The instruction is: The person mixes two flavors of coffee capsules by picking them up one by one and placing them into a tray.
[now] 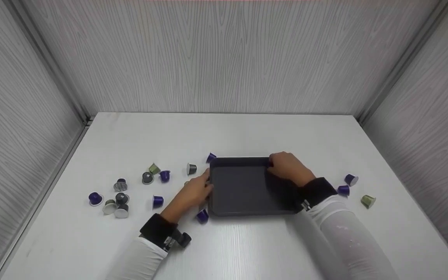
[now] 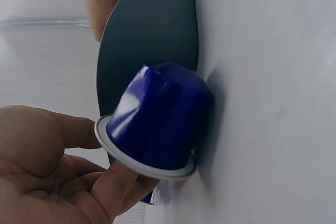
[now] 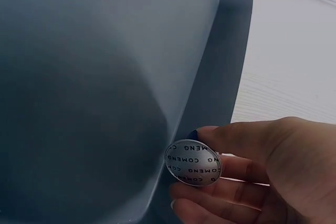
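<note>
A dark grey rectangular tray [image 1: 243,190] lies on the white table. My left hand [image 1: 195,189] grips its left rim, though a blue coffee capsule [image 2: 163,121] close to the left wrist camera partly hides the contact. That capsule lies on the table beside the tray's near left corner. At the tray's back right, my right hand [image 1: 289,167] pinches a coffee capsule [image 3: 193,162] between thumb and fingers, just at the inner wall. Its silver printed lid faces the right wrist camera; a bit of blue body shows behind it.
Several purple, grey and green capsules, such as a grey one [image 1: 147,178], are scattered left of the tray. A purple capsule [image 1: 211,157] sits by its back left corner. Right of the right arm lie two purple capsules [image 1: 350,179] and a green one [image 1: 368,201]. Panels [image 1: 224,58] enclose the table.
</note>
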Demonstrator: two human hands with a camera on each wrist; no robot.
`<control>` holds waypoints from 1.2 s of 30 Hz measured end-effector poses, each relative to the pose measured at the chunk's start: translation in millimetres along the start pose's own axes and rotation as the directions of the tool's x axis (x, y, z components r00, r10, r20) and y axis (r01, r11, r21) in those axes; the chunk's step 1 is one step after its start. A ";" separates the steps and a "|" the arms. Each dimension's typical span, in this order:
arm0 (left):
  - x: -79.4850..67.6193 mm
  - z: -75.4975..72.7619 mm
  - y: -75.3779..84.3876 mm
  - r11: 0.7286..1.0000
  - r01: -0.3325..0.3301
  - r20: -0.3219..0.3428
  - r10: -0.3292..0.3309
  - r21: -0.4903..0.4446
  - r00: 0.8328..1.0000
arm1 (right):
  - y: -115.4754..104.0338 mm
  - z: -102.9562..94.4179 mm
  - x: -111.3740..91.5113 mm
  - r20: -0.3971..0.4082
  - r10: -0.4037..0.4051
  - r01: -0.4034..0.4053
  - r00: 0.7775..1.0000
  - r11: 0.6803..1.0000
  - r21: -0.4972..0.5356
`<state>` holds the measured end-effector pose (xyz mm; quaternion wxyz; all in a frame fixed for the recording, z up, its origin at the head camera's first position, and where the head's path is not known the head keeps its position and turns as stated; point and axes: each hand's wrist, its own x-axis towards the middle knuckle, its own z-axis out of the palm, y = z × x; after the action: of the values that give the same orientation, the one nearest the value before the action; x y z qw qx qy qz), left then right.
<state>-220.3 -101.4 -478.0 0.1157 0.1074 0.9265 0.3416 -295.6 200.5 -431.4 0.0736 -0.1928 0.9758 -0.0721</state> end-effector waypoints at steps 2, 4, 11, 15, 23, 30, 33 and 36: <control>0.5 0.2 -0.2 1.000 -0.002 -0.001 0.002 -0.005 1.000 | 0.9 1.7 0.2 -0.002 -0.010 0.010 1.000 1.000 -0.013; 0.9 0.4 -0.8 1.000 -0.006 -0.004 0.006 -0.008 1.000 | 2.1 3.3 0.4 -0.008 -0.022 0.022 1.000 0.999 -0.026; -0.2 -0.4 -1.8 1.000 -0.011 -0.005 0.011 -0.003 1.000 | 4.0 2.4 -0.3 -0.028 -0.046 0.045 0.999 0.998 -0.040; -1.9 -1.4 -1.6 0.999 -0.030 -0.010 0.031 0.015 0.999 | 4.0 0.2 -1.9 -0.025 -0.040 0.039 0.999 0.999 -0.031; -1.1 -0.8 -1.2 0.999 -0.030 -0.010 0.030 0.011 0.999 | 10.8 -2.4 -6.1 -0.076 -0.060 0.059 0.995 0.998 -0.017; -0.9 -1.2 -0.4 1.000 -0.017 -0.008 0.017 0.015 1.000 | 20.0 -3.1 -12.7 -0.127 -0.151 0.152 0.980 0.988 0.000; -1.0 -1.4 0.0 1.000 -0.015 -0.008 0.015 0.018 1.000 | 25.1 -3.0 -16.2 -0.152 -0.175 0.174 0.973 0.984 -0.020; -0.6 -1.3 0.2 1.000 -0.010 -0.004 0.010 0.019 1.000 | 30.8 -4.0 -19.7 -0.173 -0.186 0.183 0.967 0.983 -0.034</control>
<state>-220.1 -102.2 -476.8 0.1109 0.1125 0.9294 0.3335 -289.5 236.8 -430.4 -0.0214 -0.2761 0.9570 -0.0866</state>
